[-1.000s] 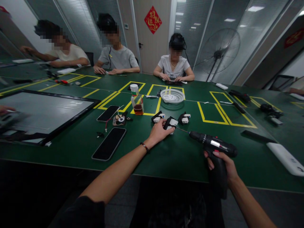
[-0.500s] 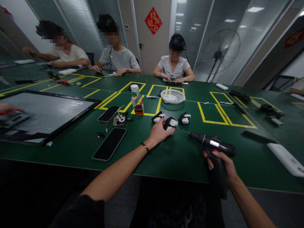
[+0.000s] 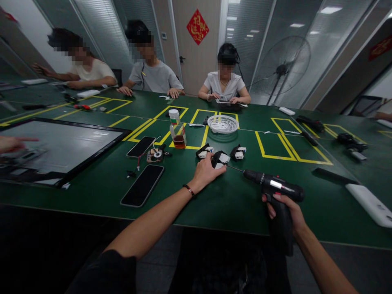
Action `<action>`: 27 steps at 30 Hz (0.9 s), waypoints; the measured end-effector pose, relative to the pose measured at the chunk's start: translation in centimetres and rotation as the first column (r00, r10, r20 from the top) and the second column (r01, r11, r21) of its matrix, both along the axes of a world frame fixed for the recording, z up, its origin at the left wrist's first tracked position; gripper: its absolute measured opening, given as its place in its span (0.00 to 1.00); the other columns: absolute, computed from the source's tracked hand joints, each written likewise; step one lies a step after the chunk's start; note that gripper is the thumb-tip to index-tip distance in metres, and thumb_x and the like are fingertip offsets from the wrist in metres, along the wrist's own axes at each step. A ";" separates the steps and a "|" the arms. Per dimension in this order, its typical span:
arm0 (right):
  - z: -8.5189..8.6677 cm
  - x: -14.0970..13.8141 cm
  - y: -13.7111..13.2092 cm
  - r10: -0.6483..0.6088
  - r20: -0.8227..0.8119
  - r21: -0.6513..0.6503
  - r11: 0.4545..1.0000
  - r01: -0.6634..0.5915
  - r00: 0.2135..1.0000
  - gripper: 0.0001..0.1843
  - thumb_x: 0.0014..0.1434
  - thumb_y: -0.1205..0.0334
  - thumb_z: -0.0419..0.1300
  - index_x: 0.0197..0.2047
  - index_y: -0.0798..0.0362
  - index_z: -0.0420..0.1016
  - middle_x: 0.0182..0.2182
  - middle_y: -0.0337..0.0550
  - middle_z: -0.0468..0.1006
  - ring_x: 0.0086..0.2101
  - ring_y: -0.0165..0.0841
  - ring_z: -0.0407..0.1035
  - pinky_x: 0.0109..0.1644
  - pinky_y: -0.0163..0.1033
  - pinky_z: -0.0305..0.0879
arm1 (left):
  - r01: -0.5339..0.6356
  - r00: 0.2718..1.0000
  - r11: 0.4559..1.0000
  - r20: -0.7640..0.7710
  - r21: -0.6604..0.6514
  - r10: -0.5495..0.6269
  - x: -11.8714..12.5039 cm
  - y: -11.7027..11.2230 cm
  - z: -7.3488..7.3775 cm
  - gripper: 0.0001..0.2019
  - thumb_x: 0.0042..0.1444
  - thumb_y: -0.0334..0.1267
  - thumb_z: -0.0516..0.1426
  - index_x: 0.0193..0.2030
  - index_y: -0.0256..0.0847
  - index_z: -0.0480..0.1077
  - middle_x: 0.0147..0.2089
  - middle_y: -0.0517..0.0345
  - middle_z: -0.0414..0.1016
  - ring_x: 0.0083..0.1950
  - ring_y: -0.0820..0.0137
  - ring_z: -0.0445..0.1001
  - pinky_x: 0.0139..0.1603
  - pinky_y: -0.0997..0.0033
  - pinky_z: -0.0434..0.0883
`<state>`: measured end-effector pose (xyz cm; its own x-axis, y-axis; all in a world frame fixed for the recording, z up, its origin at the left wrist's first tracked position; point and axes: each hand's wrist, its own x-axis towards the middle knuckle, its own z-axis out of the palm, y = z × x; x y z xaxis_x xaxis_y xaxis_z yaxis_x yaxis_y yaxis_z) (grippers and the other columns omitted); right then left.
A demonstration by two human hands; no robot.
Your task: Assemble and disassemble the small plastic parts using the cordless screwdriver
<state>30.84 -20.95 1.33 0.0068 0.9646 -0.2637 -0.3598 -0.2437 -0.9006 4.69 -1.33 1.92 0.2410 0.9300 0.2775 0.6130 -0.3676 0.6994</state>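
My left hand is closed around a small black-and-white part at the middle of the table. In my right hand is a black cordless drill, held by its handle with a finger at the red trigger. The drill's long thin bit points left and its tip meets the side of the part; the exact contact point is too small to make out. Two similar black-and-white parts, one on the left and one on the right, lie just behind my left hand.
Left of my arm lie a phone, a second phone and a small wired motor-like part. A bottle of dark liquid and a white basket stand behind. A framed panel with a co-worker's hand is at left; a white device is at right.
My hands, the part and the drill stay almost in place. At the far left a co-worker's hand has shifted slightly over the panel, and people across the table have moved their hands.
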 end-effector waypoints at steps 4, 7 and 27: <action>0.1 -0.2 0.0 -0.019 -0.012 -0.002 1.000 0.019 1.000 0.20 0.64 0.51 0.53 0.44 0.58 0.78 0.18 0.42 0.70 0.20 0.32 0.62 0.26 0.37 0.60 | -0.001 1.000 1.000 -0.013 0.001 0.001 0.0 0.0 -0.2 0.33 0.49 0.59 0.62 0.56 0.41 0.66 0.44 0.46 0.77 0.44 0.55 0.76 0.45 0.59 0.71; 0.1 -0.2 0.0 -0.016 -0.023 -0.012 1.000 0.016 1.000 0.19 0.64 0.51 0.54 0.42 0.58 0.79 0.18 0.42 0.70 0.20 0.32 0.62 0.26 0.37 0.61 | -0.004 1.000 1.000 -0.001 0.003 0.004 0.0 -0.1 -0.2 0.33 0.49 0.59 0.62 0.56 0.41 0.66 0.45 0.46 0.77 0.45 0.54 0.76 0.45 0.59 0.71; 0.1 0.0 0.1 -0.012 -0.020 -0.011 1.000 0.012 1.000 0.18 0.62 0.50 0.55 0.38 0.57 0.78 0.18 0.42 0.71 0.20 0.32 0.62 0.26 0.36 0.61 | 0.000 0.995 0.998 0.097 -0.063 0.007 0.1 0.3 -0.5 0.31 0.47 0.58 0.64 0.53 0.41 0.68 0.47 0.45 0.78 0.49 0.54 0.76 0.48 0.59 0.71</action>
